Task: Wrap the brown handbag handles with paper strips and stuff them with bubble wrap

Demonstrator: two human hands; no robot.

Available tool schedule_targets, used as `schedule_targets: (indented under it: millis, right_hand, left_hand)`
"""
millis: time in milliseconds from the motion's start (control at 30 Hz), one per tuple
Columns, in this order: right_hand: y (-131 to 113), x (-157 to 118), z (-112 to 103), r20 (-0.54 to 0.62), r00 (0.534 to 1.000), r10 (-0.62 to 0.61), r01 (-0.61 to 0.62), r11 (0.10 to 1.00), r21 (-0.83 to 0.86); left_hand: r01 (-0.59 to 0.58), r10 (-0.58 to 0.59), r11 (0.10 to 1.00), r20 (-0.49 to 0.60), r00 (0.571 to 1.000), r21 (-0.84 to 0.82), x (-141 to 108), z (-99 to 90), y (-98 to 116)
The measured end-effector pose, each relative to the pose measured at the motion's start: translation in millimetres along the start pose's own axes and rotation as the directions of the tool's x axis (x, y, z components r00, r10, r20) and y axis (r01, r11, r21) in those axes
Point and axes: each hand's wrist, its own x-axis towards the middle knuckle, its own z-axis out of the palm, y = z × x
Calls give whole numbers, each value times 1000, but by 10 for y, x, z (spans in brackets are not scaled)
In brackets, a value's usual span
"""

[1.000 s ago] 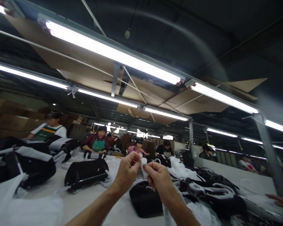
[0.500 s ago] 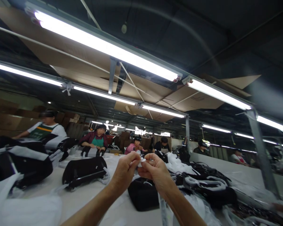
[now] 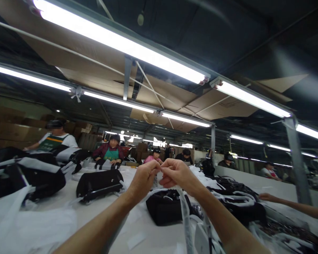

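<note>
The left hand [image 3: 145, 178] and right hand [image 3: 180, 175] are close together near the middle of the frame, over the table [image 3: 87, 212]. Below them a bag [image 3: 161, 211] lies on the table; a second bag [image 3: 99, 183] lies to its left, and a heap of bags [image 3: 46, 180] takes up the left edge, behind a sheet [image 3: 42, 225] in the lower left. More bags [image 3: 250, 213] are piled right of centre, near a co-worker's hand [image 3: 266, 197] at the right. Workers [image 3: 113, 153] are along the table's far side, with boxes [image 3: 16, 132] behind them at the left. Lamps [image 3: 122, 40] run across the upper frame, and a post [image 3: 296, 158] stands at the right.
</note>
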Motion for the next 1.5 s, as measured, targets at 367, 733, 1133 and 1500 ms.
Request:
schedule_targets:
  millis: [367, 733, 1133, 1500]
  right_hand:
    - [-76, 143, -128, 42, 865, -499, 431, 698, -573]
    - [-316, 477, -312, -191, 892, -411, 277, 828, -487]
    - [-163, -378, -877, 217, 963, 162, -95, 952, -291]
    - [1065, -1030, 179, 498, 819, 283, -229, 959, -169]
  left_hand:
    - [-19, 19, 1000, 133, 991, -3, 24, -99, -15]
    - [-259, 122, 920, 415, 902, 293, -127, -40, 97]
    - [-90, 8, 853, 159, 987, 514, 276, -666, -437]
    - [75, -118, 753, 21, 993, 653, 865, -704, -695]
